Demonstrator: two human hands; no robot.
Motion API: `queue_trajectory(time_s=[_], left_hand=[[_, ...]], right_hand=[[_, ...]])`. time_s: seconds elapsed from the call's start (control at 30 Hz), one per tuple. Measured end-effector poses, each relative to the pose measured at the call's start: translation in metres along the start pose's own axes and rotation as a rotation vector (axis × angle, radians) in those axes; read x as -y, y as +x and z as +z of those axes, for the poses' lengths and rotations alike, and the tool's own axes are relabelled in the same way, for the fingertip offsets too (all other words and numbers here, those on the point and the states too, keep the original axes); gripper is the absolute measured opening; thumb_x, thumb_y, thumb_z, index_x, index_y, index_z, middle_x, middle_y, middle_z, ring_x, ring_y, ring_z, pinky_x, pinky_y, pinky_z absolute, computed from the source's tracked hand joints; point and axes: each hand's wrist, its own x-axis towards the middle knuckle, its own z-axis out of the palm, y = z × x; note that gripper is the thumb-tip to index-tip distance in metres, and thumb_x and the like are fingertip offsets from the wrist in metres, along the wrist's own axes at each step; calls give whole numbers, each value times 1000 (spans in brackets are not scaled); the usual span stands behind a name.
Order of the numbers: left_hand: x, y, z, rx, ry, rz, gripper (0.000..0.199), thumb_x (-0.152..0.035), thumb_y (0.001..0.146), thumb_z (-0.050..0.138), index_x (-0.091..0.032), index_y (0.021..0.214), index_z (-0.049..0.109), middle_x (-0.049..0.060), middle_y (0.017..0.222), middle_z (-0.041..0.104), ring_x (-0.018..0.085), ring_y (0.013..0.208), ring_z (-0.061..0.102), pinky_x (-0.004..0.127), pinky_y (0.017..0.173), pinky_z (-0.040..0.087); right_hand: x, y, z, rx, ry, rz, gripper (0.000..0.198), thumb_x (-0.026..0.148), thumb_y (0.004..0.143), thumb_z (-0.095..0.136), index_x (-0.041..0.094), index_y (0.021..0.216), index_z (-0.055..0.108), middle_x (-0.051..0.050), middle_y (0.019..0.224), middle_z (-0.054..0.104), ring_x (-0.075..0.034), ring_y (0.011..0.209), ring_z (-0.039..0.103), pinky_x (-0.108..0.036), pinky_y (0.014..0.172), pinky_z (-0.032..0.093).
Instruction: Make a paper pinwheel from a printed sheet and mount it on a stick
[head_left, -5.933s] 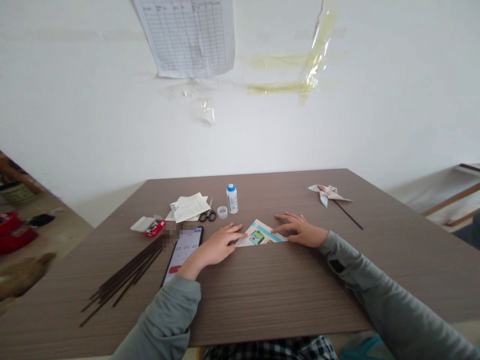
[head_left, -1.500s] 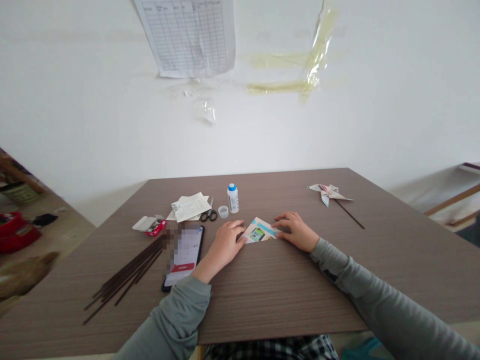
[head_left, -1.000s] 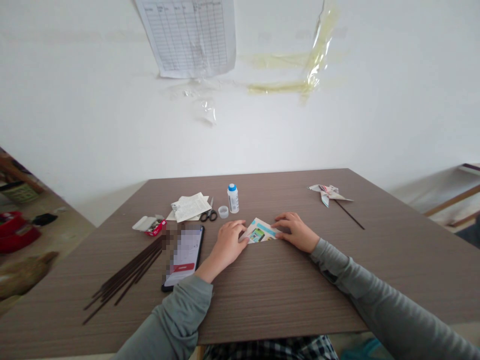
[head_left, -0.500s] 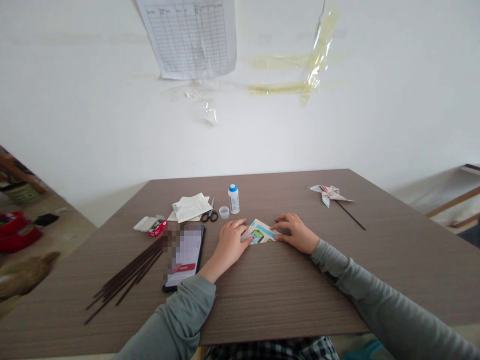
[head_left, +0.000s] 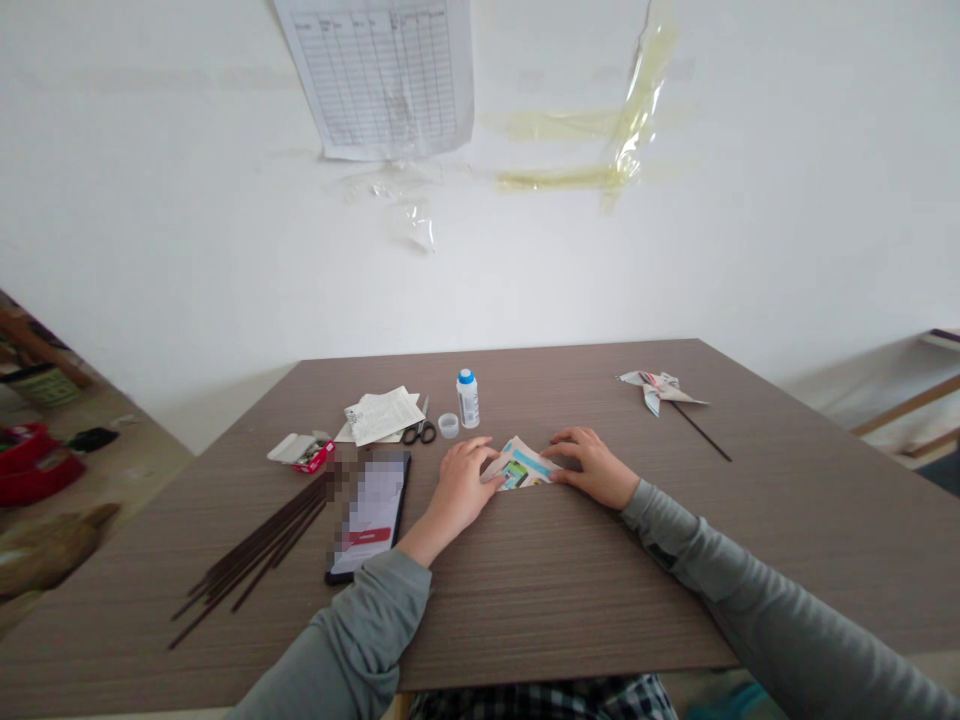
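A folded piece of printed paper (head_left: pixel 519 467), roughly triangular with blue and green print, lies between my hands near the middle of the table. My left hand (head_left: pixel 466 478) grips its left corner between thumb and fingers. On the other side, my right hand (head_left: pixel 595 468) pinches the right corner. The paper's two ends are covered by my fingertips. Just beyond stand a white glue bottle (head_left: pixel 468 402) with a blue cap and a small clear round cap (head_left: pixel 448 426). Black-handled scissors (head_left: pixel 420 428) lie to their left.
Paper sheets (head_left: pixel 382 416) and an open red-and-white box (head_left: pixel 306 453) sit at the left. Dark thin sticks (head_left: pixel 247 550) lie beside a phone (head_left: pixel 373 510). A paper pinwheel (head_left: pixel 660 388) on a stick rests at the right of the brown table (head_left: pixel 570 590).
The paper's top edge has bowed slightly between my hands. Both hands have stayed almost where they were.
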Motion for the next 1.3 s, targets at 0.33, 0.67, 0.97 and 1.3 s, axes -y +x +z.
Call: queue_trajectory(time_s=[0.33,0.67,0.97,1.3], left_hand=[[-1,1,0,6,1,11,33,-7,103,96,-28,128,97,14,172,89,41,167,79,67,148,57],[0,1,2,26,34,46,33,-16,107,96,-32,136,100,12,172,89,41,167,79,66,150,58],[1,1,4,50,31,59,18,-20,112,93,-31,122,104,15,171,90,44,166,79,75,148,57],[-6,-1,-1,58,20,31,11,-17,112,95,-27,113,99,16,167,91,43,162,82,69,144,59]], right_hand=[[1,1,8,-38,12,-26,65,32,114,83,33,179,82,-19,168,84,-45,160,72,-74,144,56],[4,8,20,-90,6,-76,28,41,117,90,35,142,101,-16,151,88,-44,150,75,-71,133,63],[7,9,21,-78,14,-58,30,36,117,91,35,145,100,-16,153,88,-44,153,75,-70,136,61],[-3,9,20,-101,67,-69,28,38,110,97,29,137,97,-16,149,90,-44,150,78,-69,137,61]])
